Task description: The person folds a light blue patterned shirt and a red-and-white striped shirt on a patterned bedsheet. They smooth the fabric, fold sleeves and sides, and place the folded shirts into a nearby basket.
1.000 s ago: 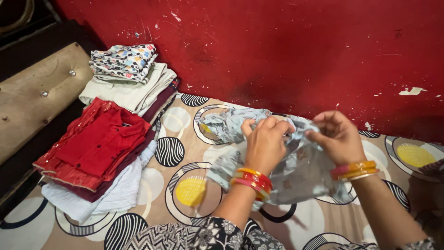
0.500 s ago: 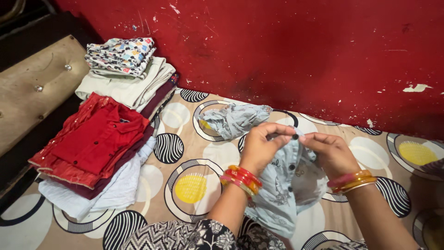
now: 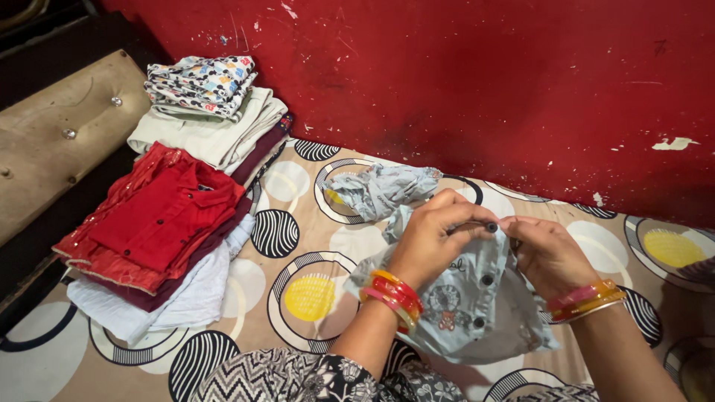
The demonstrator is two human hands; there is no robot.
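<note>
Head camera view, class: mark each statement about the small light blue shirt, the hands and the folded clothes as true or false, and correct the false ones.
1. Both hands hold the light blue shirt near its top button. True: the left hand and right hand pinch it there.
2. The shirt has white buttons. False: the buttons are dark.
3. A red shirt lies on top of a pile of folded clothes. True.
4. The wall behind is green. False: it is red, with chipped paint.
5. Both wrists are bare. False: each wears red and orange bangles.
</note>
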